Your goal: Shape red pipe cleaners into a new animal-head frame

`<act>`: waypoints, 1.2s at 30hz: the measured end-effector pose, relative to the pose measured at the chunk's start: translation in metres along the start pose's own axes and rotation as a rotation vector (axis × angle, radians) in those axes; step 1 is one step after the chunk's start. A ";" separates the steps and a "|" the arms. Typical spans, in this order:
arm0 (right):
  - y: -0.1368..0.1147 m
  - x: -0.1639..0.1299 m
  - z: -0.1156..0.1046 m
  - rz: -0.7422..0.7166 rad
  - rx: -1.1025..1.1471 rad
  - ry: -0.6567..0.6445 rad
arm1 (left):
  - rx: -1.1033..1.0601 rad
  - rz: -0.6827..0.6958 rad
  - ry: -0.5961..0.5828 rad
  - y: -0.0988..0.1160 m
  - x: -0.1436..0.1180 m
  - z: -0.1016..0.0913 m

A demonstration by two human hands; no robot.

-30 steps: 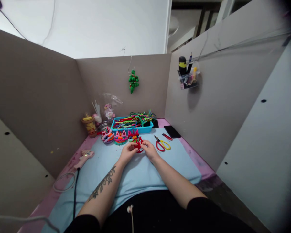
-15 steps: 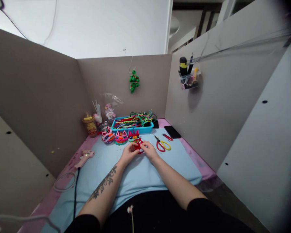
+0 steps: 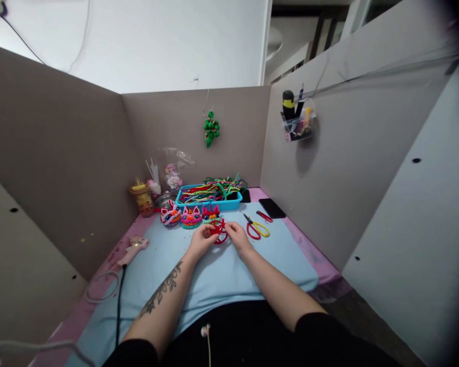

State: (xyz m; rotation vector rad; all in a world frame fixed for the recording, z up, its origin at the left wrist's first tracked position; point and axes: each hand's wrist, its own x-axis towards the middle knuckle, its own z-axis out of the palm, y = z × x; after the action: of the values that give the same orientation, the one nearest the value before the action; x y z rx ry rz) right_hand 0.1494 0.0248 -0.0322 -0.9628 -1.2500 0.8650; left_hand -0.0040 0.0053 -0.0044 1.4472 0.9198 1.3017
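A round, openwork shape of red pipe cleaners point(image 3: 221, 239) is between my hands above the blue cloth. My left hand point(image 3: 202, 240) pinches its left side between thumb and fingers. At its upper right edge, the closed fingertips of my right hand point(image 3: 237, 238) grip a red strand. Just beyond my hands, several colourful pipe-cleaner animal heads stand in a row, among them a pink one with an orange middle point(image 3: 191, 218). Scissors with one red and one yellow handle point(image 3: 260, 229) lie to the right of my right hand.
A blue tray point(image 3: 214, 205) heaped with pipe cleaners sits at the back. A pink glue gun point(image 3: 133, 248) with a black cord lies left. A black phone point(image 3: 272, 208) and a red cutter point(image 3: 264, 216) are at right. A cup point(image 3: 143, 200) stands back left. Grey partitions point(image 3: 237, 127) enclose the table.
My right hand has shifted slightly right, away from my left. More of the red pipe-cleaner shape now shows between them, its round outline opened toward me.
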 end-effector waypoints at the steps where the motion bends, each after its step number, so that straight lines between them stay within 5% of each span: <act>1: 0.000 0.001 -0.001 0.009 0.024 0.028 | -0.034 -0.024 -0.002 0.002 0.000 0.000; 4: 0.000 0.002 -0.003 0.024 0.065 0.062 | -0.156 -0.134 -0.084 0.008 -0.003 -0.002; 7: -0.001 0.001 -0.002 0.034 0.088 -0.055 | -0.271 -0.211 -0.166 0.012 -0.005 -0.005; 13: 0.005 -0.002 0.002 -0.010 -0.040 -0.193 | -0.479 -0.196 -0.105 0.015 -0.004 -0.012; 19: 0.010 0.000 -0.003 0.011 -0.145 -0.125 | -0.506 -0.192 -0.041 0.014 -0.001 -0.018; 25: -0.003 0.001 -0.008 0.114 -0.016 0.096 | -0.307 -0.209 -0.078 0.007 0.002 -0.014; 36: -0.013 0.004 -0.014 -0.022 0.121 0.354 | -0.118 -0.185 0.001 0.001 0.005 -0.013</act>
State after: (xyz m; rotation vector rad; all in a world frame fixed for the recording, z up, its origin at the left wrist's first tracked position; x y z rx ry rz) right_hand 0.1638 0.0221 -0.0190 -0.9544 -0.8937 0.7074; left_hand -0.0166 0.0118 -0.0021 1.2400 0.9382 1.1996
